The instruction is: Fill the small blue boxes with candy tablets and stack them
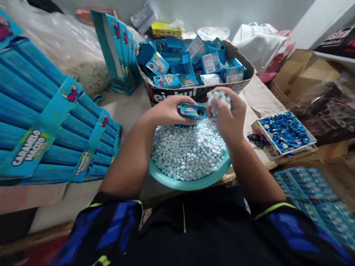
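Note:
My left hand (172, 109) is closed around a small blue candy box (189, 110) marked "Caramelo Macizo", which has a dark round hole at its right end. Close beside that hole, my right hand (229, 112) grips a clump of pale blue and white candies (217, 101). Both hands are above a teal basin (191, 184) heaped with the same small candies (185, 151). Part of the box is covered by my left fingers.
Behind the basin stands a carton (194, 92) full of blue candy boxes. Stacked blue display boxes (55, 125) fill the left side. On the right are a tray of blue and silver pieces (285, 131), keys (255, 140) and wrapped blue packs (313, 195).

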The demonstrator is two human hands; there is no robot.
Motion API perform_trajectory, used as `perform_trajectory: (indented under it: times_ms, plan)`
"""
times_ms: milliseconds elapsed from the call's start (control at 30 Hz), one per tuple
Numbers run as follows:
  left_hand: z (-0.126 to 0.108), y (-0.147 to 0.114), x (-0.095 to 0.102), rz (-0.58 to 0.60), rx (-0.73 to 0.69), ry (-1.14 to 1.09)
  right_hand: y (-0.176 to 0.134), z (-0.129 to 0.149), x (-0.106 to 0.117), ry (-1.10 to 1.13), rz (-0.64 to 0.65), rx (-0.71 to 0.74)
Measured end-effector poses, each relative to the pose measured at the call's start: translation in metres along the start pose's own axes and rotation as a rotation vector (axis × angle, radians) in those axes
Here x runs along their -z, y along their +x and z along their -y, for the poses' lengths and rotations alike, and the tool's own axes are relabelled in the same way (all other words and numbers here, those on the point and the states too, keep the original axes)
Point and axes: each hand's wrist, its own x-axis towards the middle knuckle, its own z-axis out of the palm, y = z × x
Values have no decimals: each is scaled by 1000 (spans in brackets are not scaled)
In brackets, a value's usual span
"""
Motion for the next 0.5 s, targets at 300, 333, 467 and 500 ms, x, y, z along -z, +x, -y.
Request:
perform_trajectory:
  times_ms: [300,333,467,500]
  plan:
    - [1,3,-2,-2,-27,32,30,-20,-28,352,-164,-155]
    - [0,3,-3,2,-39,45,30,-20,-28,407,-192,-150]
    - [-5,2,-8,-16,-72,76,29,-23,-24,352,-172,-95]
    - [-6,2,-9,-26,-77,82,28,-23,-23,333,-168,-83]
